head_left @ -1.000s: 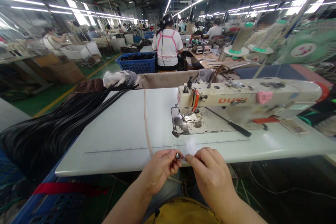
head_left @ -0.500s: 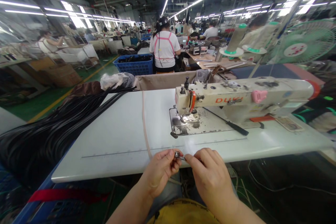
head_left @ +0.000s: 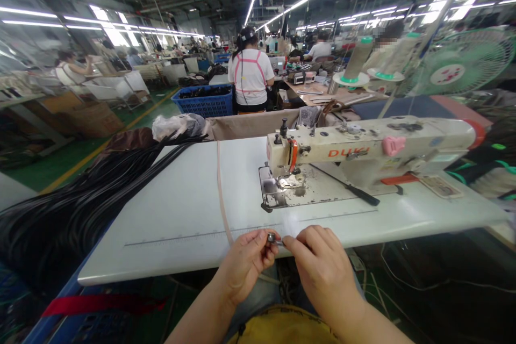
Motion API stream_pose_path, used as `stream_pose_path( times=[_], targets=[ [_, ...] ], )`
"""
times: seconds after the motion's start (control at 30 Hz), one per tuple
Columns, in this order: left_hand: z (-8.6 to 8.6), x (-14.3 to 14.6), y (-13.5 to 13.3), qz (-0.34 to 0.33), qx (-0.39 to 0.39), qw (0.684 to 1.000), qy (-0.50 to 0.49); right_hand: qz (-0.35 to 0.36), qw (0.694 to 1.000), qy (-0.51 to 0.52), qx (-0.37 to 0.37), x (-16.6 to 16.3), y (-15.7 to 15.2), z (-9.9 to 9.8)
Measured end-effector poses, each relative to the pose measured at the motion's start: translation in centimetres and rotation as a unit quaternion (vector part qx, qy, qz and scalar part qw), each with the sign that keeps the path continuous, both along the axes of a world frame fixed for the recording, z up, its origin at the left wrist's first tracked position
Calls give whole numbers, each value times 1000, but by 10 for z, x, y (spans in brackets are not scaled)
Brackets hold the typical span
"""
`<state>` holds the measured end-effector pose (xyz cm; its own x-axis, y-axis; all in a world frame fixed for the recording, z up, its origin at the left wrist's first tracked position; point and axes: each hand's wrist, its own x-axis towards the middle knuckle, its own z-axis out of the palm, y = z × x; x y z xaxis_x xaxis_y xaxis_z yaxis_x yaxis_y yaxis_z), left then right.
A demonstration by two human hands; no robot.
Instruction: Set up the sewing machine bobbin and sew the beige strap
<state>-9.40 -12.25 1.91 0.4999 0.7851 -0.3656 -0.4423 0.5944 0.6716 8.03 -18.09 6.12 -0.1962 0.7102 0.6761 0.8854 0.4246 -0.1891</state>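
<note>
Just past the table's front edge, my left hand (head_left: pixel 248 260) pinches a small round metal bobbin case (head_left: pixel 271 237) between thumb and fingers. My right hand (head_left: pixel 322 258) is closed close beside it, back of the hand up. Its thumb and forefinger meet a thin shiny piece (head_left: pixel 279 243) between the hands; I cannot tell whether this belongs to the case or is a separate tool. Beyond my hands stands a sewing machine (head_left: pixel 358 142), its needle area (head_left: pixel 289 180) above a worn metal plate. A black-handled screwdriver-like tool (head_left: pixel 358 192) lies by the machine arm.
A beige strip (head_left: pixel 221 193) crosses the white table (head_left: pixel 173 199), which bears a printed ruler. Black straps (head_left: pixel 80 199) are heaped at the left. Thread cones (head_left: pixel 357 62) and a green fan (head_left: pixel 463 70) stand at the right. A person (head_left: pixel 250 72) sits ahead beside a blue crate (head_left: pixel 203 102).
The camera view has shifted very slightly. Both hands keep the same hold and position around the bobbin case.
</note>
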Motion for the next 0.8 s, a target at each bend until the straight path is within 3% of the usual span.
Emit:
stream_pose_path(
  times=[0.27,0.8],
  targets=[
    [6,-1,0,2,-9,1000,6,9,1000,-5,5,2,2,-3],
    [-1,-2,-2,-4,-5,1000,-2,22,1000,-3,-5,5,4,-2]
  ],
)
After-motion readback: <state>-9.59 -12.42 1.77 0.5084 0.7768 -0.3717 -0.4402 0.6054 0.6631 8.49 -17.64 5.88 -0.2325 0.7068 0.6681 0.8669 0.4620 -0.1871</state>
